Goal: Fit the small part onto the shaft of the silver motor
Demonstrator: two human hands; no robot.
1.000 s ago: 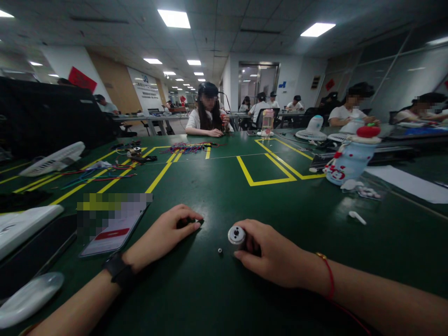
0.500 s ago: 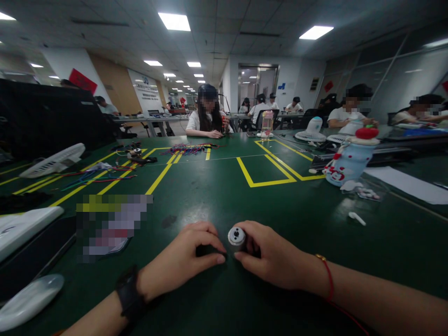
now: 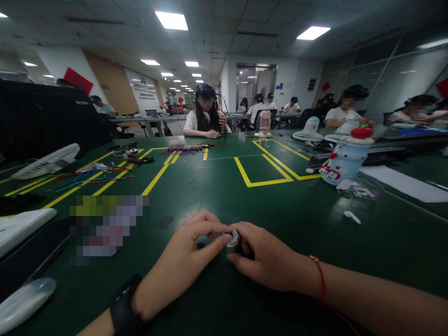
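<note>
Head view: nearest, a glossy white oval object (image 3: 28, 301) lies well to the left of a short silver metal cylinder (image 3: 231, 248), which stands upright on the dark green counter (image 3: 294, 210). From the cylinder's left comes the left hand (image 3: 191, 245), a black watch (image 3: 125, 305) on its wrist; its thumb and forefinger are drawn nearly together at the cylinder's top, and whether they pinch anything cannot be told. The right hand (image 3: 268, 252), wearing a thin red cord bracelet (image 3: 321, 280), has its fingers curled around the cylinder's right side, closed on it. Beyond the cylinder to the right lie a white earbud (image 3: 352, 217) and, farther, a pale blue bottle (image 3: 346, 163) with a red top. Well beyond it to the left is a tangle of thin multicoloured wires (image 3: 185, 149); farthest behind the cylinder, a person (image 3: 206, 116) in a dark cap sits across the counter.
</note>
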